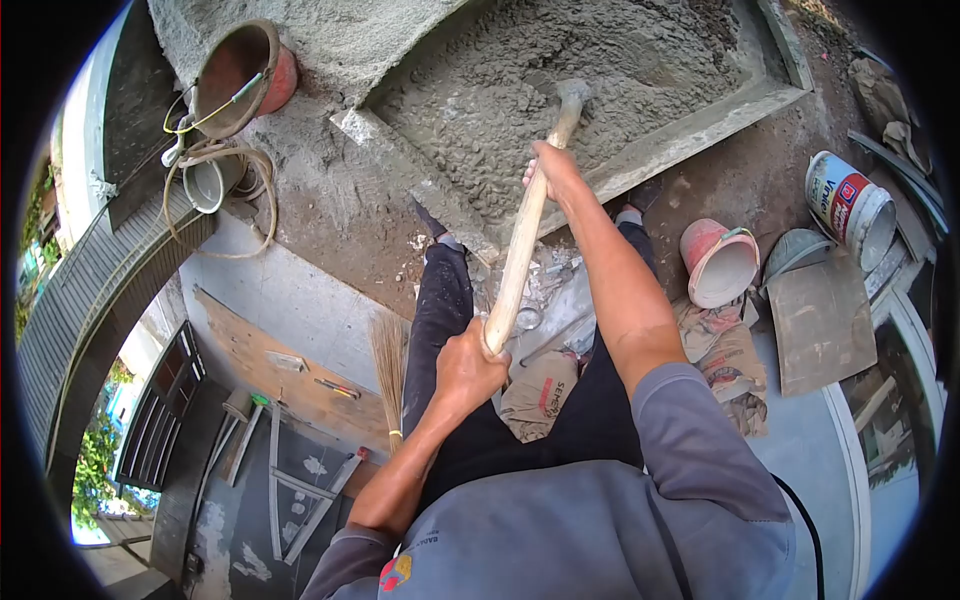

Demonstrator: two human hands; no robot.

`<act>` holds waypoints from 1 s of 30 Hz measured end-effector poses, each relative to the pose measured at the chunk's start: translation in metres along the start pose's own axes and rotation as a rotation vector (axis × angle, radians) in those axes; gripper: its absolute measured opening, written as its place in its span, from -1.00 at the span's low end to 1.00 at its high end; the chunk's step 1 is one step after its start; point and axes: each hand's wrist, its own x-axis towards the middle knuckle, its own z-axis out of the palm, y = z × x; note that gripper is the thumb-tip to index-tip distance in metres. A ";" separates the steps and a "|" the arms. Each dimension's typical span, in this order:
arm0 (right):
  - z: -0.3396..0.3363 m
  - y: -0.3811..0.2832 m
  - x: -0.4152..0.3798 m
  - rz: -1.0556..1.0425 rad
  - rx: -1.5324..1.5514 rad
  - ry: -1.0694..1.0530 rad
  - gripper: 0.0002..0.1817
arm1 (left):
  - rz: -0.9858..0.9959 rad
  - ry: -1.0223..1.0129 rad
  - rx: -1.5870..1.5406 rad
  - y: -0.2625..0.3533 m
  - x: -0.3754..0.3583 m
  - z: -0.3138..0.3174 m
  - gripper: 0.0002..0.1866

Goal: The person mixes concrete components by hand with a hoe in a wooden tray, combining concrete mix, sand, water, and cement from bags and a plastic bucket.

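Observation:
A hoe with a pale wooden handle slants across the middle of the view. Around the butt end of its handle, near my thigh, my left hand is closed. Farther up the shaft, my right hand wraps round it. The metal head of the hoe rests in wet grey mortar; its blade is mostly hidden there. A wooden-sided mixing trough frames the mortar, and my feet stand at its near edge.
Left stand a large reddish bucket, a grey pail and a coiled hose. A broom lies beside my left leg. Right are a red bucket, a paint bucket, a board and cement bags.

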 end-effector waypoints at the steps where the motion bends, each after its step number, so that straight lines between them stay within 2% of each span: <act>1: 0.002 0.015 -0.001 0.020 0.006 -0.031 -0.73 | -0.024 0.002 0.008 0.009 -0.005 -0.005 -0.65; 5: 0.010 0.039 -0.018 0.165 -0.045 -0.158 -0.76 | -0.094 -0.020 0.028 0.050 -0.022 -0.026 -0.63; 8: -0.001 0.013 0.000 0.192 0.041 -0.263 -0.75 | -0.055 -0.035 0.054 0.102 -0.019 -0.044 -0.66; 12: -0.018 -0.009 -0.044 0.231 0.258 -0.239 -0.83 | -0.013 -0.077 0.127 0.135 -0.052 -0.079 -0.66; 16: -0.015 -0.021 -0.130 0.104 0.386 -0.149 -0.87 | 0.067 -0.141 0.210 0.121 -0.112 -0.139 -0.66; 19: 0.014 -0.008 -0.200 0.004 0.522 -0.086 -0.86 | 0.110 -0.131 0.255 0.048 -0.139 -0.182 -0.69; 21: 0.047 0.012 -0.230 -0.047 0.542 -0.066 -0.86 | 0.191 -0.064 0.297 -0.032 -0.129 -0.200 -0.66; 23: 0.080 0.036 -0.241 -0.087 0.543 -0.050 -0.88 | 0.223 0.123 0.345 -0.127 -0.094 -0.195 -0.74; 25: 0.106 0.062 -0.231 -0.135 0.572 -0.076 -0.89 | 0.340 0.291 0.311 -0.206 -0.047 -0.185 -0.80; 27: 0.127 0.072 -0.241 -0.214 0.500 -0.054 -0.89 | 0.305 0.261 0.234 -0.252 -0.013 -0.179 -0.82; 30: 0.146 0.076 -0.270 -0.275 0.423 -0.089 -0.87 | 0.334 0.248 0.198 -0.273 -0.031 -0.188 -0.84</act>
